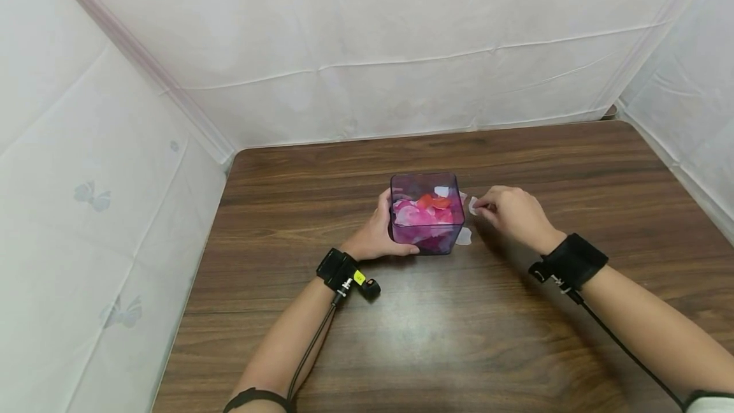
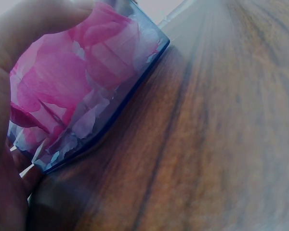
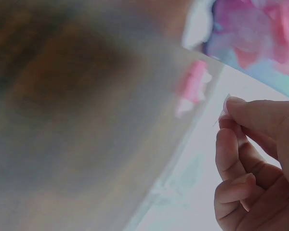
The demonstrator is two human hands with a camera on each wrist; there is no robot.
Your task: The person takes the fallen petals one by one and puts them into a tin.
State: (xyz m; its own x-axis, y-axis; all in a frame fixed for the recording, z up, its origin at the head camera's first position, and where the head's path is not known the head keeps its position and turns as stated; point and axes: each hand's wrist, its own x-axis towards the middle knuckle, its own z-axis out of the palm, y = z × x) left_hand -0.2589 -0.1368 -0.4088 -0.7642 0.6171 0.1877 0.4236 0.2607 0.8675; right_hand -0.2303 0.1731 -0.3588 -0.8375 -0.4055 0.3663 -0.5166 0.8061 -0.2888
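Observation:
A clear purple square box (image 1: pixel 427 239) stands on the table, with pink, red and white petals (image 1: pixel 421 214) inside. My left hand (image 1: pixel 375 234) grips it from the left, thumb along the near side. In the left wrist view, pink and pale petals (image 2: pixel 58 82) show through the box wall, and the thumb (image 2: pixel 38 21) lies across it. Right of the box, my right hand (image 1: pixel 513 212) pinches a whitish petal (image 1: pixel 473 206) between thumb and fingertips. The right wrist view shows only a thin edge of that petal (image 3: pixel 226 103).
A white petal (image 1: pixel 464 236) lies on the brown wooden table (image 1: pixel 275 209) by the box's near right corner. Another pale petal (image 1: pixel 462 197) sits against its right side. White sheeting (image 1: pixel 344 81) hangs behind the table and at both sides.

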